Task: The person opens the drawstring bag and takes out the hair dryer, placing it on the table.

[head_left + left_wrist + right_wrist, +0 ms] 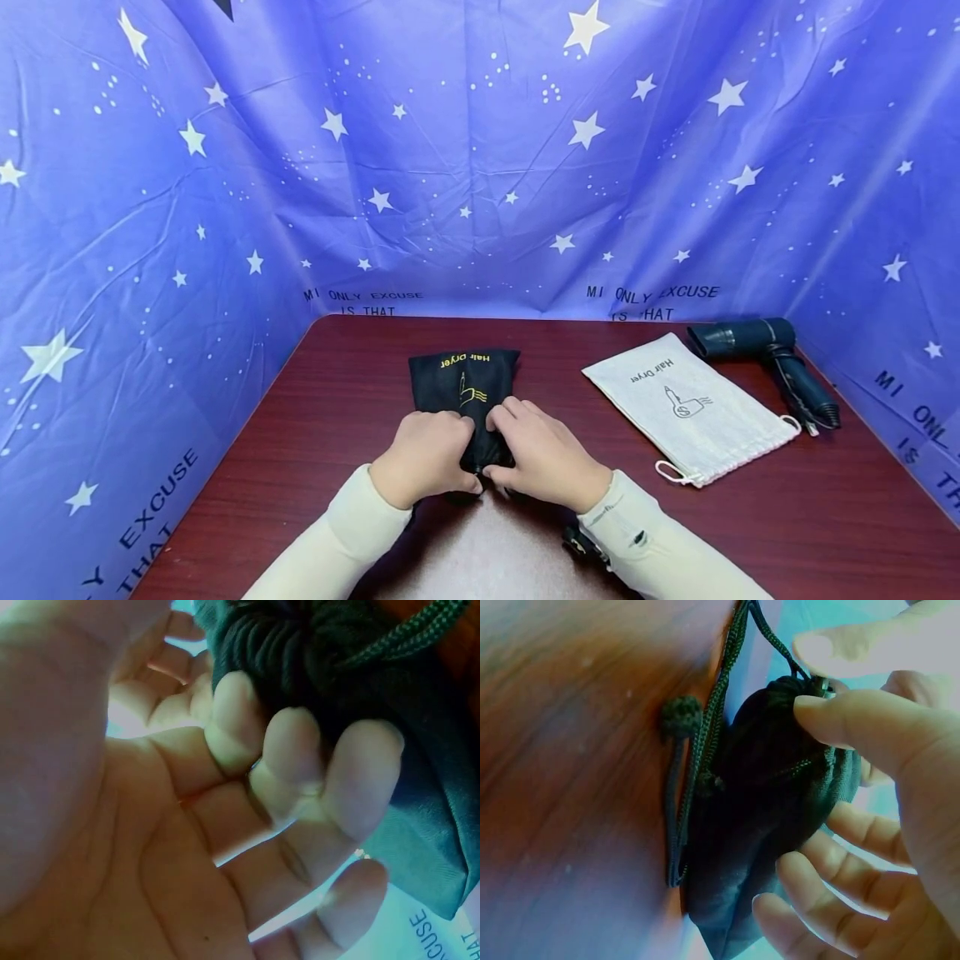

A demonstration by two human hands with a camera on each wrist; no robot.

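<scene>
A black drawstring bag with yellow "Hair Dryer" print lies on the table, its gathered neck toward me. My left hand grips the left side of the neck; in the left wrist view its curled fingertips press the ruched cloth. From the other side my right hand holds the bag, thumb at the gathered mouth and fingers along its side. Dark cords hang from the mouth, one ending in a knot. Whatever the bag contains is hidden.
To the right, a white drawstring bag printed "Hair Dryer" lies flat. Beside it, near the table's right edge, is a dark hair dryer. The red-brown table meets a blue star-patterned curtain at the back and sides.
</scene>
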